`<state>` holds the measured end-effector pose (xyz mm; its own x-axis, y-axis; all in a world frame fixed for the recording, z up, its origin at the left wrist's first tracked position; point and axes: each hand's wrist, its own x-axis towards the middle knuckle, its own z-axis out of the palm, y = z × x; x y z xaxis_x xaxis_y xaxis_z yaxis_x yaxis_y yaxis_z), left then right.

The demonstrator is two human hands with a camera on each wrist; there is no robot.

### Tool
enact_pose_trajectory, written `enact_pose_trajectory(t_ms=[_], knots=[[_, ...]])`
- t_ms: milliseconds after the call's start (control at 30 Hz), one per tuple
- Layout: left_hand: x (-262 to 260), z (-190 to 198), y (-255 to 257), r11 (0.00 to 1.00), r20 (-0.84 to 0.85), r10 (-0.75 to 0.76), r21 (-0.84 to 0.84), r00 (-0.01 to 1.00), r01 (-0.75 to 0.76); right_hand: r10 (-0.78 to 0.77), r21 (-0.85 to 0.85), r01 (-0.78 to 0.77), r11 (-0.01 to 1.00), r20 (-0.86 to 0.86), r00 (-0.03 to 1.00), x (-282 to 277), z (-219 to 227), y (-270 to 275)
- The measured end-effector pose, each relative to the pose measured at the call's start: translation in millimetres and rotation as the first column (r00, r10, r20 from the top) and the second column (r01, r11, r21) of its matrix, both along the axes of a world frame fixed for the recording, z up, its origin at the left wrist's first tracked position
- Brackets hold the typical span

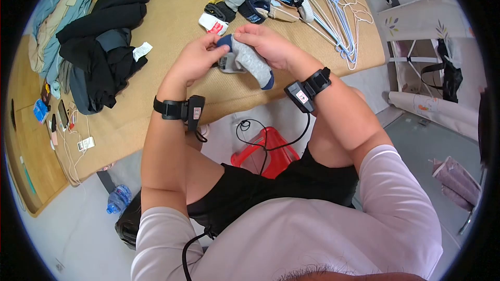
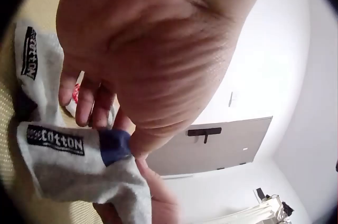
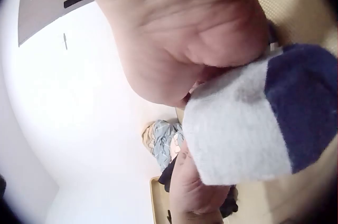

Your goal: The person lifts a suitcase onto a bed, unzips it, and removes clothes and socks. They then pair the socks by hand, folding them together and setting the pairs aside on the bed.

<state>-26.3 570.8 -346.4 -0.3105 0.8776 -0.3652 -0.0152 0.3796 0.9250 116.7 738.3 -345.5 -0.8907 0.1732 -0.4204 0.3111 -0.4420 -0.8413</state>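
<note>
Both hands hold grey socks with navy patches above the table's near edge. The left hand (image 1: 195, 58) pinches the navy heel of one sock (image 2: 115, 146) between thumb and fingers; its cuff reads "cotton". A second grey cuff (image 2: 39, 71) with the same lettering lies beside it in the left wrist view. The right hand (image 1: 268, 47) pinches the grey sock (image 1: 251, 62) near its upper end, and the navy toe (image 1: 267, 81) hangs down. In the right wrist view the grey and navy fabric (image 3: 237, 124) hides the right fingertips.
Several rolled socks (image 1: 255, 0) lie beyond the hands. White and blue hangers (image 1: 333, 10) are piled at the back right. Dark clothes (image 1: 107, 47) and light blue clothes (image 1: 62, 21) lie at the left, cables (image 1: 70, 140) nearer. A red stool (image 1: 271, 156) stands below the table.
</note>
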Motion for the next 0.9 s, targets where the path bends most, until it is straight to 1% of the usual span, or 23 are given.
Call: enact_pose_trajectory(t_ms=[67,100,133,200,233,267,300,333,367,400,433,467,500,533,567,600,633,733,767,800,833,867,900], knots=[[-5.5,3.2,0.8,0.989,0.148,0.142,0.028,0.979,-0.148,0.066,0.060,-0.067,0.996,0.018,0.998,-0.4,5.2,5.4],[-8.8,6.5,0.7,0.989,0.148,0.139,0.030,0.979,-0.145,0.131,0.119,-0.135,0.984,0.041,0.990,-0.9,5.9,10.1],[-12.7,10.5,-0.9,0.979,0.075,0.200,0.028,0.977,-0.202,0.129,0.119,-0.133,0.984,0.042,0.991,-0.7,1.1,17.4],[-21.1,10.9,-5.8,0.957,-0.064,0.289,0.049,0.955,-0.286,0.251,0.327,-0.242,0.913,0.015,0.968,-0.1,-6.9,30.8],[-24.8,11.6,-9.4,0.957,-0.063,0.289,0.048,0.955,-0.287,0.252,0.326,-0.243,0.914,0.015,0.968,1.7,-11.2,36.3],[-27.0,19.4,-11.9,0.962,-0.298,0.263,0.011,0.917,-0.273,0.185,0.577,-0.174,0.798,0.040,0.982,1.6,-7.3,39.7],[-28.4,23.6,-14.6,0.963,-0.515,0.214,-0.030,0.830,-0.267,0.114,0.783,-0.107,0.613,0.046,0.992,0.9,-4.1,41.0],[-29.3,23.3,-17.4,0.963,-0.515,0.214,-0.031,0.830,-0.268,0.036,0.772,-0.033,0.634,0.013,0.999,-0.2,-3.5,40.7],[-30.0,22.9,-19.7,0.968,-0.672,0.248,0.137,0.698,-0.212,0.036,0.772,-0.033,0.635,0.013,0.999,-0.2,-1.9,40.2],[-30.7,22.6,-21.3,0.951,-0.788,0.302,0.285,0.537,-0.117,0.050,0.901,0.053,0.430,-0.082,0.995,0.4,-0.2,39.7],[-32.7,23.3,-21.5,0.952,-0.788,0.300,0.283,0.538,-0.116,0.086,0.968,0.150,0.202,-0.170,0.982,1.0,0.8,39.1],[-35.3,25.5,-21.2,0.952,-0.838,0.276,0.307,0.471,-0.010,0.085,0.967,0.149,0.204,-0.169,0.982,1.0,-0.8,39.2],[-36.0,26.7,-21.5,0.943,-0.881,0.257,0.319,0.398,0.097,0.120,0.976,0.151,0.159,-0.171,0.978,0.6,-2.1,39.5],[-33.5,24.3,-22.5,0.944,-0.882,0.256,0.317,0.397,0.096,0.157,0.981,0.157,0.113,-0.174,0.972,-0.5,-3.1,39.8],[-28.7,19.1,-24.1,0.967,-0.791,0.204,0.253,0.577,0.004,0.158,0.981,0.158,0.114,-0.175,0.972,-1.4,-6.3,39.0],[-24.0,13.8,-26.9,0.983,-0.659,0.166,0.167,0.734,-0.072,0.142,0.972,0.134,0.194,-0.163,0.976,-1.4,-10.5,36.3],[-22.0,8.8,-29.8,0.984,-0.659,0.165,0.165,0.733,-0.073,0.127,0.957,0.111,0.270,-0.150,0.981,-1.7,-13.8,34.7],[-19.8,0.9,-34.2,0.976,-0.652,0.161,0.218,0.741,-0.020,0.117,0.963,0.102,0.251,-0.135,0.984,2.1,-19.5,34.8],[-18.7,1.0,-35.7,0.972,-0.725,0.150,0.233,0.672,0.034,0.115,0.963,0.100,0.250,-0.132,0.985,4.6,-17.8,35.7],[-16.7,0.5,-37.9,0.966,-0.790,0.145,0.242,0.596,0.086,0.168,0.966,0.163,0.200,-0.197,0.966,6.2,-15.8,36.8],[-13.8,-0.3,-40.4,0.967,-0.788,0.146,0.242,0.598,0.082,0.225,0.962,0.227,0.154,-0.258,0.939,6.7,-14.6,36.3],[-8.3,1.9,-42.1,0.967,-0.812,0.147,0.238,0.565,0.091,0.227,0.962,0.224,0.158,-0.256,0.940,8.1,-18.2,37.1],[-4.6,3.0,-43.9,0.968,-0.835,0.145,0.232,0.531,0.100,0.303,0.968,0.215,0.128,-0.244,0.921,8.8,-23.1,38.6]])
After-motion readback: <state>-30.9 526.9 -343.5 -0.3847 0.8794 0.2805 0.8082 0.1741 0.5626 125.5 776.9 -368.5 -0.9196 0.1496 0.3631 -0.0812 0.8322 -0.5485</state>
